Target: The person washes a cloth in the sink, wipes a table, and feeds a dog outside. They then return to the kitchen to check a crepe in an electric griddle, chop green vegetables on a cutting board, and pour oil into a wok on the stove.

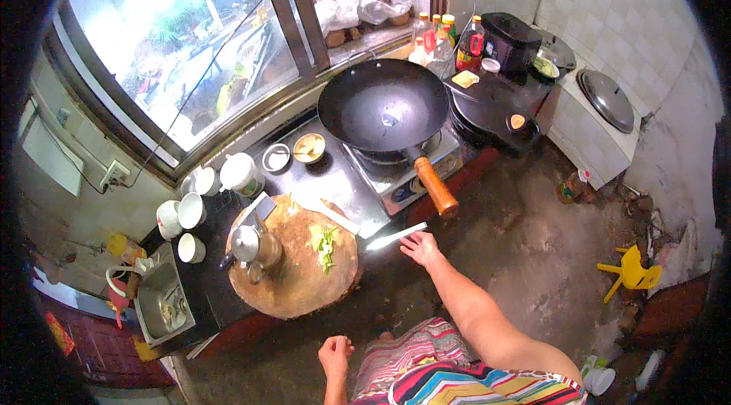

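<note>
My right hand (421, 246) is at the counter's front edge, its fingertips against a long pale, shiny utensil (397, 236). Glare hides what kind it is; one end juts past the counter. Low in the view, my left hand (336, 351) is curled with nothing visible in it. Chopped green-and-white vegetable (325, 248) lies on a round wooden chopping block (297, 291). A metal pitcher (262, 248) and a flat blade (264, 206) are at its left side. A white spatula (328, 212) spans its upper right edge. Beyond sits a black wok (382, 102) with a wooden handle (436, 187).
The wok rests on a gas stove (400, 182). Left of it are a bowl of yellowish paste (309, 148), a small bowl of white powder (276, 158) and a white tub (243, 175). A sink (163, 302) is far left. Bottles (470, 42) stand behind; a yellow stool (631, 271) is right.
</note>
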The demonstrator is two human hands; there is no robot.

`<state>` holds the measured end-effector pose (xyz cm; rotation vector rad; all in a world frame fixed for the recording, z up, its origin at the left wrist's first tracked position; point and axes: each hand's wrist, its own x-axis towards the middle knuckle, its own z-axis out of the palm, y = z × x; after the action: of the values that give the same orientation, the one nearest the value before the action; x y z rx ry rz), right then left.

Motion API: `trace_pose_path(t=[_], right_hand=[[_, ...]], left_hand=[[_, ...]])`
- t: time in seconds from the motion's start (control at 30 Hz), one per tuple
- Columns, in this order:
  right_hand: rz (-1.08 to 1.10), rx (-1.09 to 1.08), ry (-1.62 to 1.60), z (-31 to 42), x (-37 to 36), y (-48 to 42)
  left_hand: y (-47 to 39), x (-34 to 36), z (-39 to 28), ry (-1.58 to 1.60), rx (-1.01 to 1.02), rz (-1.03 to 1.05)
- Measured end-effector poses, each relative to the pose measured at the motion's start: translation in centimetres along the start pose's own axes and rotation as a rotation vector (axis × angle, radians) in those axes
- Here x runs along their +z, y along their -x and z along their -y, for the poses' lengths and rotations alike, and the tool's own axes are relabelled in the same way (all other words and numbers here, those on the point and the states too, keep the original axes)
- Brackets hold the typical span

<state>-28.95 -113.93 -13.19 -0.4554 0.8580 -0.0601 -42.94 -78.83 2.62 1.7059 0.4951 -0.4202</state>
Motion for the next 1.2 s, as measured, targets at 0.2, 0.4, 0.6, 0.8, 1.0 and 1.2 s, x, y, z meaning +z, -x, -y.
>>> trace_pose_path(t=[0.2,0.4,0.6,0.8,1.0,1.2], right_hand=[[0.200,0.101,0.371,5.9,1.3,4.9],[0.070,0.094,0.604,10.4,-9.7,11.5],[-0.326,0.051,0.600,14.3,-30.7,15.3],[-0.503,-0.028,0.993,13.1,-56.2,16.3],[-0.117,0.045,1.793,15.2,-54.8,14.1],[-0.175,0.072,1.459,22.5,-43.7,9.4]], left_hand=[[1.2,4.9,-0.7,0.031,-0.039,0.038],[1.5,14.5,-7.8,0.052,0.088,0.342],[0.2,25.3,-12.7,0.059,0.289,0.619],[2.4,34.5,-11.4,-0.143,0.170,0.774],[3.0,39.0,-13.3,-0.396,0.300,0.784],[-1.7,45.8,-14.3,-0.228,0.138,0.798]])
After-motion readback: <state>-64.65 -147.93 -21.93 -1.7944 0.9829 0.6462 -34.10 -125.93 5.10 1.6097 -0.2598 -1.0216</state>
